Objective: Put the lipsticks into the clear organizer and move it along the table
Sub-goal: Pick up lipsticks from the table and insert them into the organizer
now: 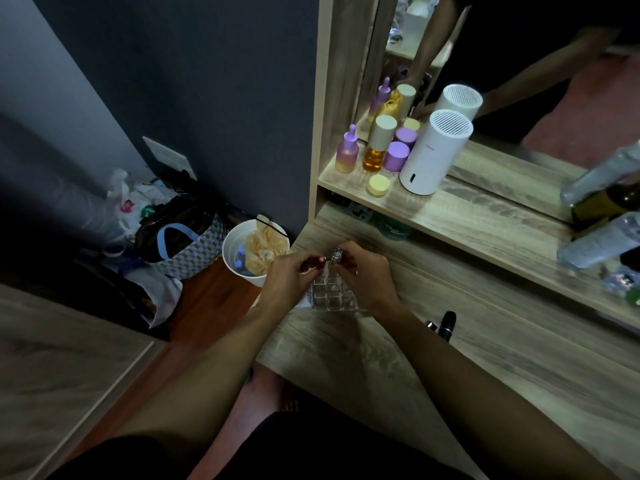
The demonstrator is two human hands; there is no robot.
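Head view: both hands over the clear organizer [334,292] at the bench [381,358] edge; left hand [289,278] pinched shut around a red lipstick [317,262], right hand [367,271] closed on a silver lipstick [336,255], both tubes poised just above the far cells; loading is underway, I'd say; next, each tube needs lining up upright and lowering; two dark lipsticks [445,323] wait right of the right hand.
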